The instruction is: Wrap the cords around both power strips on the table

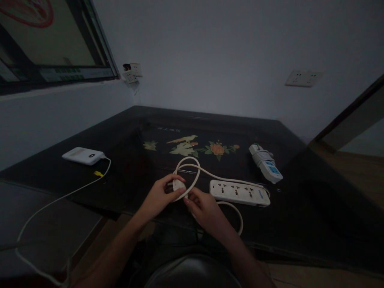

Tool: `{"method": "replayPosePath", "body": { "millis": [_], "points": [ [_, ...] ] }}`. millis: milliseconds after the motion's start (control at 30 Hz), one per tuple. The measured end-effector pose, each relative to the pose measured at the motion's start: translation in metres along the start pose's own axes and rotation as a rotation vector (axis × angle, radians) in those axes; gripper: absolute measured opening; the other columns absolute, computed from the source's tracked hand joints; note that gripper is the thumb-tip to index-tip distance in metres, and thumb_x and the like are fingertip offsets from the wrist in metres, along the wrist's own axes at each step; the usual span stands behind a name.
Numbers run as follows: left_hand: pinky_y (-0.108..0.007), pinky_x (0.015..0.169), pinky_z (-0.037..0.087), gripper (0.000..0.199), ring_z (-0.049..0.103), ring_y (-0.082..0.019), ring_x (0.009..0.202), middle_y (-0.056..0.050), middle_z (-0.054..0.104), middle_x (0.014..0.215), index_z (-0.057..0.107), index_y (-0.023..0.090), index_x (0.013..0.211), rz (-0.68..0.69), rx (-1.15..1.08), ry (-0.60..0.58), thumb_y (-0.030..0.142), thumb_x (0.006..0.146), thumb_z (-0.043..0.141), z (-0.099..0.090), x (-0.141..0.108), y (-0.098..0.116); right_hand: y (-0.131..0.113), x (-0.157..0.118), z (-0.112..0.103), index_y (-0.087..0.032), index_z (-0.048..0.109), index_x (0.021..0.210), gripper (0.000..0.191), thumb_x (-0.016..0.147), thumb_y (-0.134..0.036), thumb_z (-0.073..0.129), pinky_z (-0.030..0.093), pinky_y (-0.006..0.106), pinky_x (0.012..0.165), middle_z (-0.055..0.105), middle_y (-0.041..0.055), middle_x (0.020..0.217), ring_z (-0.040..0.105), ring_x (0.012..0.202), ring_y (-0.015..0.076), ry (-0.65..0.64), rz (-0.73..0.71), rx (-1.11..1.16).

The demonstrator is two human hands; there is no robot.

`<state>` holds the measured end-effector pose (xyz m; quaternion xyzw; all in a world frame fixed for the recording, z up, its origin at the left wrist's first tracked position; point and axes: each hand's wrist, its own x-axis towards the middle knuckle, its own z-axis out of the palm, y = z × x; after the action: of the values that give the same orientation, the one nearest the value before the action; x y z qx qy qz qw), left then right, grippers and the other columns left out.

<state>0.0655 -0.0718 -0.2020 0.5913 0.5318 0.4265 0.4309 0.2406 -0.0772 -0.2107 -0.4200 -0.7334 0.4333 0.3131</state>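
Near the table's front edge, my left hand (163, 193) is closed around a white plug (179, 185). Just to its right, my right hand (204, 207) pinches the white cord (198, 168) close to the plug. The cord makes a loop above both hands and runs right to a white power strip (239, 193), which lies flat with its sockets facing up. Another stretch of the cord curves down behind my right wrist. My fingers hide part of the plug and the pinched piece of cord.
A second power strip (265, 163), its cord wound round it, lies at the right. On the left is a white power bank-like device (83, 156) with a cable (64, 196) hanging off the dark table (120, 132). Wall sockets (303, 78) are behind.
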Motion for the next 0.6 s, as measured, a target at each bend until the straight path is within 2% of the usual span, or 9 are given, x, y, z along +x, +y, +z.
{"method": "replayPosePath", "body": {
  "millis": [67,133,167,200,267,333,400,500,600],
  "points": [
    [-0.025,0.070,0.049,0.025,0.061,-0.016,0.077,-0.002,0.064,0.085,0.064,0.018,0.090,-0.012,-0.008,0.011,0.033,0.072,0.071,-0.002,0.001,0.000,-0.005,0.000,-0.019,-0.019,0.062,0.082,0.012,0.088,-0.019,0.052,0.043,0.028,0.066,0.064,0.0028,0.075,0.057,0.070,0.0162,0.122,-0.088,-0.254],
    [-0.024,0.066,0.048,0.025,0.060,-0.015,0.073,0.000,0.063,0.081,0.064,0.018,0.090,-0.018,-0.047,0.033,0.033,0.071,0.072,-0.003,0.001,-0.001,-0.007,0.007,-0.039,-0.019,0.064,0.099,0.018,0.086,-0.014,0.054,0.045,0.035,0.080,0.066,0.0082,0.097,0.058,0.092,0.0219,0.242,-0.227,-0.455],
    [-0.023,0.064,0.048,0.025,0.060,-0.014,0.071,0.000,0.063,0.079,0.065,0.019,0.090,-0.022,-0.071,0.040,0.032,0.071,0.073,-0.002,0.001,-0.002,-0.005,0.012,-0.047,-0.020,0.061,0.111,0.030,0.084,-0.011,0.055,0.044,0.039,0.088,0.063,0.0104,0.112,0.054,0.105,0.0247,0.231,-0.304,-0.542],
    [-0.022,0.063,0.048,0.025,0.060,-0.013,0.070,0.000,0.062,0.078,0.065,0.019,0.090,-0.027,-0.100,0.048,0.032,0.070,0.073,-0.001,0.001,-0.003,-0.002,0.019,-0.054,-0.022,0.057,0.120,0.040,0.082,-0.009,0.056,0.043,0.042,0.092,0.057,0.0110,0.125,0.048,0.115,0.0262,0.179,-0.372,-0.612],
    [-0.022,0.061,0.049,0.027,0.061,-0.013,0.069,0.000,0.064,0.078,0.064,0.019,0.091,-0.053,-0.193,0.056,0.030,0.069,0.075,0.001,0.000,-0.004,0.008,0.035,-0.062,-0.025,0.056,0.123,0.043,0.083,-0.008,0.055,0.042,0.044,0.096,0.049,0.0095,0.137,0.043,0.123,0.0252,0.014,-0.475,-0.701],
    [-0.023,0.062,0.052,0.030,0.064,-0.015,0.071,-0.001,0.066,0.078,0.062,0.019,0.092,-0.093,-0.341,0.068,0.030,0.068,0.076,0.001,0.002,-0.004,0.022,0.048,-0.064,-0.024,0.061,0.116,0.037,0.085,-0.006,0.052,0.045,0.040,0.095,0.050,0.0079,0.137,0.048,0.120,0.0224,-0.121,-0.533,-0.741],
    [-0.025,0.060,0.054,0.033,0.066,-0.017,0.072,-0.001,0.066,0.077,0.061,0.018,0.092,-0.115,-0.493,0.110,0.029,0.065,0.077,-0.004,0.008,-0.003,0.035,0.057,-0.062,-0.022,0.064,0.111,0.035,0.085,-0.004,0.048,0.046,0.037,0.092,0.054,0.0080,0.135,0.055,0.113,0.0207,-0.197,-0.569,-0.764],
    [-0.024,0.060,0.056,0.036,0.067,-0.016,0.072,-0.001,0.066,0.077,0.061,0.016,0.091,-0.078,-0.596,0.247,0.025,0.060,0.079,-0.026,0.026,-0.001,0.046,0.059,-0.060,-0.021,0.064,0.108,0.035,0.084,-0.002,0.047,0.047,0.036,0.090,0.054,0.0092,0.135,0.059,0.110,0.0207,-0.252,-0.565,-0.773],
    [-0.022,0.061,0.056,0.033,0.067,-0.015,0.074,0.000,0.066,0.078,0.061,0.018,0.090,0.029,-0.602,0.419,0.022,0.061,0.077,-0.060,0.047,0.000,0.048,0.057,-0.060,-0.020,0.065,0.106,0.038,0.083,0.000,0.042,0.047,0.034,0.091,0.050,0.0111,0.139,0.058,0.113,0.0214,-0.273,-0.495,-0.750]
  ]
}}
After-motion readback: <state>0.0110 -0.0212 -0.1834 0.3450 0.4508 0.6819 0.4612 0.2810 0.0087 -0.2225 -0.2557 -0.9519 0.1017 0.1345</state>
